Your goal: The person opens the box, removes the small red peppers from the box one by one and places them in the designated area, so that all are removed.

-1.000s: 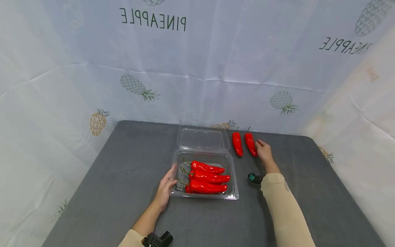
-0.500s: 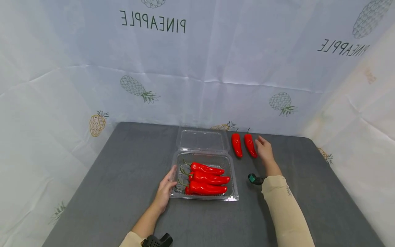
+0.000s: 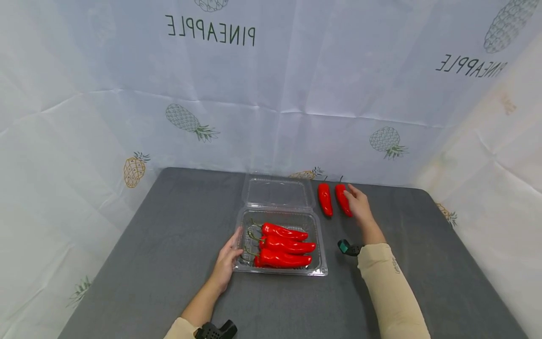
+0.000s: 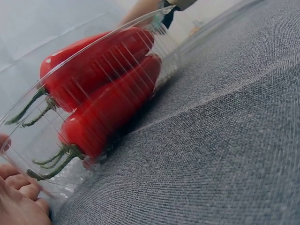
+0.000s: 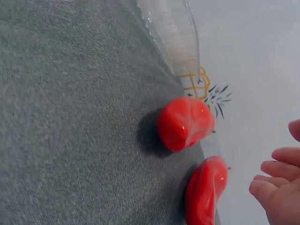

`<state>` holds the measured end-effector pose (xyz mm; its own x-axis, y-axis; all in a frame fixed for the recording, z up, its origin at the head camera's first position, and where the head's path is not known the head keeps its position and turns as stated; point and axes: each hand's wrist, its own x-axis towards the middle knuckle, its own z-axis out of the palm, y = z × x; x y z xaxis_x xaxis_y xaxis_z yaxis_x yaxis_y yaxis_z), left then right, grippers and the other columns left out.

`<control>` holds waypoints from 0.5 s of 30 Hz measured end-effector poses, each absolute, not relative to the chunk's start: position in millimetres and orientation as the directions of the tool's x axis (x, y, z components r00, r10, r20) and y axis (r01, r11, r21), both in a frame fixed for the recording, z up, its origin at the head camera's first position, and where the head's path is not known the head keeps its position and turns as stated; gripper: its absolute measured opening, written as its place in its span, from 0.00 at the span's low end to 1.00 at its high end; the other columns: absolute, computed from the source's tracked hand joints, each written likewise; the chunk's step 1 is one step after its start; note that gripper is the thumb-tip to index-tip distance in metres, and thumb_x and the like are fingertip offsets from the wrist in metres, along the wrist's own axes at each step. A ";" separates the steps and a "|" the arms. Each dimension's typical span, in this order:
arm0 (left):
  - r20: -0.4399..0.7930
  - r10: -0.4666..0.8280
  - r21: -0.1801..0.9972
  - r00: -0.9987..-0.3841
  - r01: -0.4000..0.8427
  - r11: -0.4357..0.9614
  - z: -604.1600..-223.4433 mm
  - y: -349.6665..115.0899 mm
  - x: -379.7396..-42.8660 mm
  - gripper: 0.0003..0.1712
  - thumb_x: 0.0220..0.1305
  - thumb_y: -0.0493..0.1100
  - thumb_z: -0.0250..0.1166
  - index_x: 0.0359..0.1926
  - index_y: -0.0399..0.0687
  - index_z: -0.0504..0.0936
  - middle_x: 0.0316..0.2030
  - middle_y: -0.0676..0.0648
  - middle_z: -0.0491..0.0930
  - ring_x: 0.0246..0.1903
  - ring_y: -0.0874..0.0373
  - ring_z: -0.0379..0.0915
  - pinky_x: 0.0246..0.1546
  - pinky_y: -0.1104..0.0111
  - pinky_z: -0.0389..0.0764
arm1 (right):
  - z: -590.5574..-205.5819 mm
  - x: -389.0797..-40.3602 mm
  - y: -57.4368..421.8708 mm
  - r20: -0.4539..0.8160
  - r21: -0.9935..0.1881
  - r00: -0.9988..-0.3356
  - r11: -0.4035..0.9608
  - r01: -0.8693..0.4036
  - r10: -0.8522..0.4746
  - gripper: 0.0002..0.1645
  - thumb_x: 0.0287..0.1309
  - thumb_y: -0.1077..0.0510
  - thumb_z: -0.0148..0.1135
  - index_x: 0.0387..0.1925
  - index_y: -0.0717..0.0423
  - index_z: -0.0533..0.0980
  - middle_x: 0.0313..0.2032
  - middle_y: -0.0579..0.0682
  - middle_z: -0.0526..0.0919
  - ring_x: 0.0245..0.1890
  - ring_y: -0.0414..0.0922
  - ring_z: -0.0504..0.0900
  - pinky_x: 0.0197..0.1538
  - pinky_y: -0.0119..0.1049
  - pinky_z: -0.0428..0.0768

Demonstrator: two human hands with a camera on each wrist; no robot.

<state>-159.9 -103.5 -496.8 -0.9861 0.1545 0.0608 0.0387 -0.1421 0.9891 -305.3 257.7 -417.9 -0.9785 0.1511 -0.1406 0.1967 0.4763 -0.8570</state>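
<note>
My left hand [image 3: 225, 262] grips the left wall of a clear plastic clamshell container [image 3: 320, 242], thumb at the rim and fingers outside; in the left wrist view that hand [image 4: 18, 197] is by the lower corner. Inside lie several red peppers [image 3: 285, 243] with green stems pointing left. Beyond the container, two more red peppers lie on the table. My right hand [image 3: 359, 206] overlaps the right-hand pepper [image 3: 341, 197] in the head view. From the right wrist, that hand's loosely spread fingers [image 5: 281, 171] show apart from this pepper [image 5: 205, 191]. The other pepper [image 3: 324, 200] is just left.
The container's lid [image 3: 278, 190] is folded back flat toward the rear of the grey table [image 3: 182, 221]. A white cloth [image 3: 279, 75] printed with pineapples hangs behind the table's back edge. Black cameras [image 3: 350, 247] are strapped to both wrists.
My right hand drew back slightly from the right-hand pepper, its fingers loosening, then shifted left over that pepper's edge. The left hand, container and peppers have stayed put.
</note>
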 end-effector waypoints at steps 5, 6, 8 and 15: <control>0.127 0.177 0.977 -0.976 0.092 -0.193 -497.3 -103.4 -160.5 0.36 0.60 0.30 0.40 0.69 0.26 0.43 0.71 0.32 0.38 0.70 0.40 0.28 0.56 0.91 0.51 | -414.8 -303.7 248.5 -0.134 -0.843 -0.988 0.515 0.157 0.083 0.32 0.69 0.55 0.40 0.70 0.60 0.52 0.70 0.62 0.53 0.71 0.56 0.52 0.70 0.50 0.54; 0.138 0.182 0.974 -0.974 0.100 -0.202 -497.4 -103.4 -160.5 0.36 0.59 0.30 0.40 0.69 0.25 0.43 0.71 0.31 0.37 0.70 0.40 0.27 0.57 0.90 0.51 | -414.3 -303.2 246.7 -0.135 -0.842 -0.988 0.517 0.153 0.073 0.31 0.69 0.55 0.41 0.70 0.60 0.52 0.70 0.62 0.54 0.71 0.55 0.52 0.70 0.49 0.55; 0.144 0.187 0.972 -0.972 0.103 -0.213 -497.9 -103.3 -160.4 0.36 0.59 0.29 0.40 0.69 0.25 0.42 0.71 0.30 0.37 0.69 0.39 0.26 0.57 0.90 0.51 | -413.4 -302.0 243.6 -0.136 -0.842 -0.990 0.520 0.141 0.048 0.31 0.69 0.55 0.42 0.70 0.61 0.53 0.70 0.61 0.54 0.71 0.55 0.51 0.70 0.49 0.54; 0.132 0.179 0.972 -0.975 0.092 -0.215 -498.2 -103.2 -160.6 0.37 0.58 0.29 0.41 0.69 0.25 0.43 0.71 0.31 0.37 0.69 0.41 0.27 0.56 0.90 0.52 | -405.3 -288.9 230.8 -0.132 -0.858 -0.989 0.506 0.084 -0.060 0.32 0.69 0.53 0.43 0.69 0.61 0.54 0.70 0.62 0.55 0.70 0.57 0.54 0.69 0.52 0.55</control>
<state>-160.6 -103.2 -498.2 -0.9749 0.1791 0.1324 0.0925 -0.2152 0.9722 -288.9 230.8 -405.3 -0.9894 -0.0597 -0.1320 0.0840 0.5060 -0.8584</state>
